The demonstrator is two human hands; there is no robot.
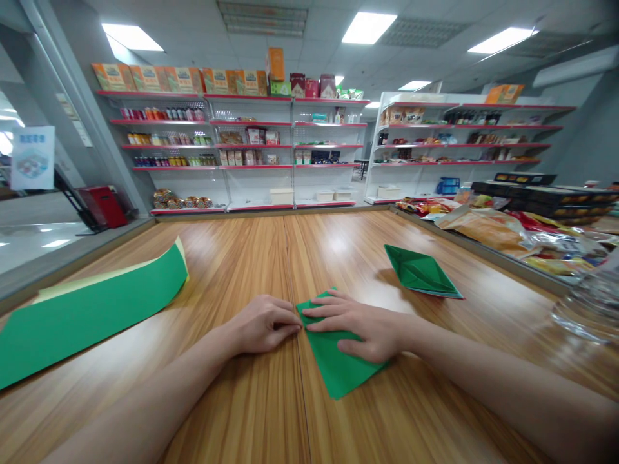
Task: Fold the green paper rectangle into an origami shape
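A folded green paper (338, 367) lies on the wooden table (251, 258) right in front of me. My right hand (355, 325) rests flat on it, fingers stretched out and pointing left. My left hand (265, 325) sits just left of the paper, its fingers curled and pressed together at the paper's left corner. A finished green paper boat (420, 272) stands on the table further back to the right, apart from both hands.
A stack of green and yellow paper sheets (91, 306) lies at the left. Snack packets (488, 225) and a clear glass item (587, 306) crowd the right side. Shop shelves (242, 148) with goods line the back wall.
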